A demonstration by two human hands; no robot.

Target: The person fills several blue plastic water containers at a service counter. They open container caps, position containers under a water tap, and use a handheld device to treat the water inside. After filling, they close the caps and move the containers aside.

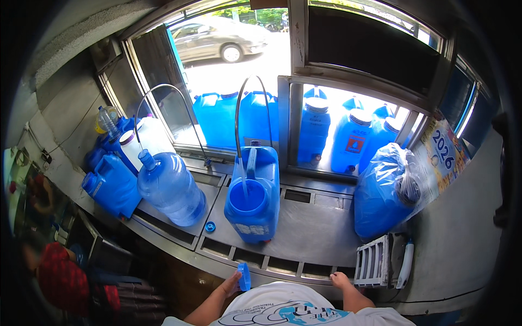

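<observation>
My left hand (pixel 234 282) pinches a round blue screw cap (pixel 244 276), held on edge near my shirt. At the counter's front rim, my right hand (pixel 340 280) has its fingers curled; what is in them, if anything, is too small to make out. Ahead of me a blue jerrycan (pixel 253 225) with a wide open mouth stands on the steel counter (pixel 321 225). A curved metal spout (pixel 237 117) arches over it, and a stream of water runs down into the mouth. A small blue cap (pixel 210 226) lies left of the jerrycan.
A clear blue round bottle (pixel 171 187) and a blue container (pixel 111 187) stand left. A bagged blue container (pixel 380 195) and a white slatted rack (pixel 373 262) are right. More blue containers (pixel 353 136) line the window. A person in red (pixel 62 277) is lower left.
</observation>
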